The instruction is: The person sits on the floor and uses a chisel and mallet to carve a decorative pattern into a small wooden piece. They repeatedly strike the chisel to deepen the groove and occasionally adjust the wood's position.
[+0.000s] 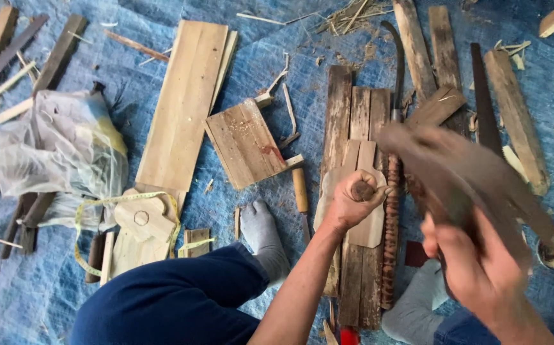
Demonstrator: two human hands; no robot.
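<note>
Chisel handle [362, 190] gripped upright in left hand [352, 203] over pale wooden cutout [367, 223] on planks [353, 115]; right hand [475, 268] clenched around blurred mallet [443, 160], raised.

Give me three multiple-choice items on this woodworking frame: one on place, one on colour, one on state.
1. Where does the yellow measuring tape lie?
A. Draped over the pale wooden cutout at the left
B. On the square wooden panel
C. In the right hand

2. What colour is the tarp under the work?
A. Green
B. Blue
C. Orange

3. How is the left hand set?
A. Flat and open
B. Closed around the round end of a tool, over the pale paddle-shaped wood piece
C. Resting on the knee

Answers: 1 A, the tape loops round that cutout. 2 B, blue weave shows everywhere. 3 B, the fingers wrap the tool's end, while the right hand grips a blurred wooden mallet.
</note>
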